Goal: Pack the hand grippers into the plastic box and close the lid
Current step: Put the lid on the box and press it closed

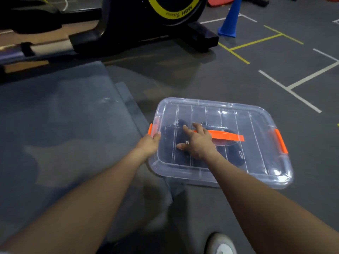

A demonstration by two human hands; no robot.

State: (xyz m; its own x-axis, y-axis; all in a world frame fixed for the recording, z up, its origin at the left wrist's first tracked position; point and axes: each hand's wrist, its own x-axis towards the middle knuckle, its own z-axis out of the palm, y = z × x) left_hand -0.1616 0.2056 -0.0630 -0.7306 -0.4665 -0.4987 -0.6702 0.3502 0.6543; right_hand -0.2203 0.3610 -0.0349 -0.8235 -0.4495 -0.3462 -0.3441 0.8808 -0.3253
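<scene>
Both hands on lidded plastic box [220, 176]: left hand [149, 143] at edge, right hand [197, 142] flat atop.

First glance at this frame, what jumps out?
The clear plastic box on the dark floor at centre right, lid on, with bright orange latches at both ends and an orange handle on top. The right hand lies flat on the lid while the left hand grips the left latch; dark hand grippers show through. A blue cone stands behind.

Both forearms are bare, no sleeves showing; a grey-and-white shoe [221, 243] shows below.
</scene>
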